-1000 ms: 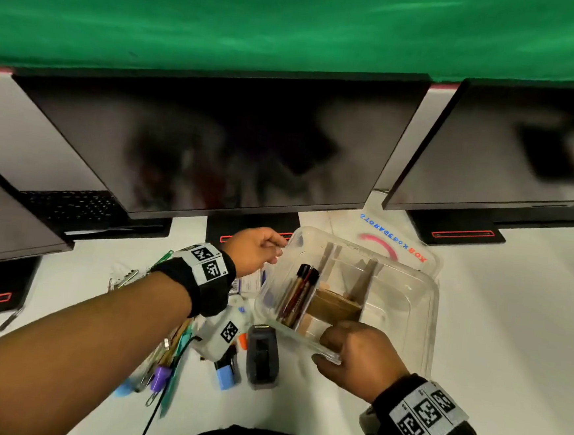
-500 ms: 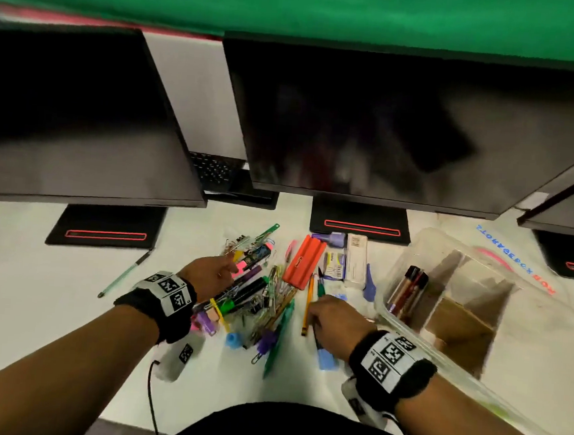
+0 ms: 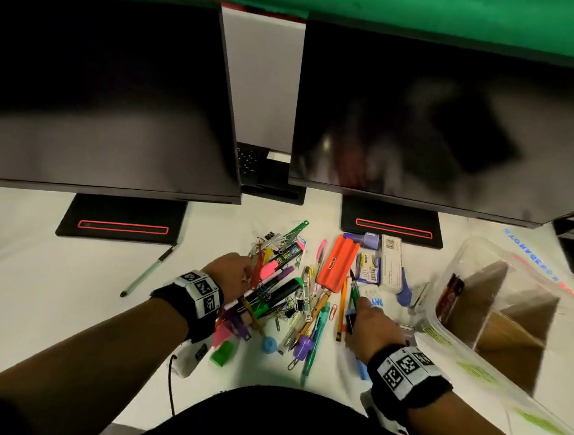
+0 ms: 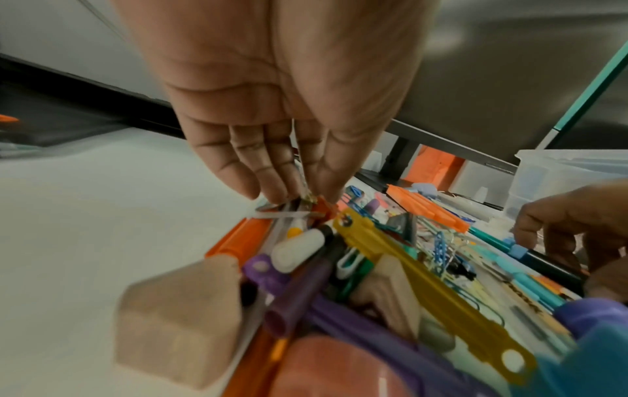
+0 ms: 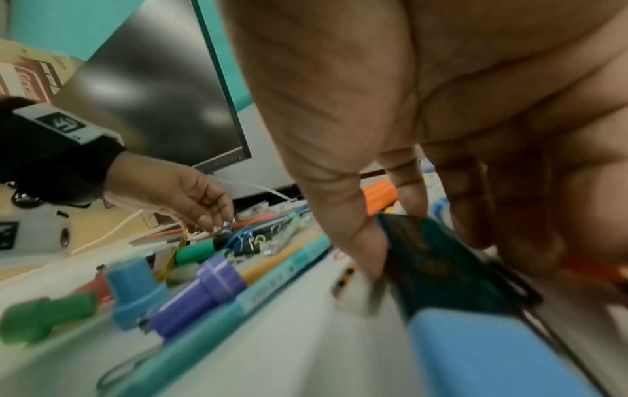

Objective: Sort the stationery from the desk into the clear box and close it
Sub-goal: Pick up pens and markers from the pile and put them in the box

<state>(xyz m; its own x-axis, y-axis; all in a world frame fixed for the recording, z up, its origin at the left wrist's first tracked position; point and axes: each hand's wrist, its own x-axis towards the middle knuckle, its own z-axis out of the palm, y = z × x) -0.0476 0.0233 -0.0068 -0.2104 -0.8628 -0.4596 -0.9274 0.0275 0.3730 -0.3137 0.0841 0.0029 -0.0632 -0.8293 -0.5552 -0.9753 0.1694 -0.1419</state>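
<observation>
The left hand [image 3: 231, 274] is reaching into the left edge of the stationery pile [image 3: 286, 296] on the bench [image 3: 50, 284]; its fingers [image 4: 271, 172] are pinching a small metal clip at their tips, though the blur hides which one. It should lift straight up so tangled clips are not dragged along. To the right, the right hand [image 3: 371, 327] is closing thumb and fingers [image 5: 407, 188] on a dark green pen [image 5: 438, 266]. A firmer grip mid-barrel would help. The clear box [image 3: 498, 302] is standing open just right of those fingers.
</observation>
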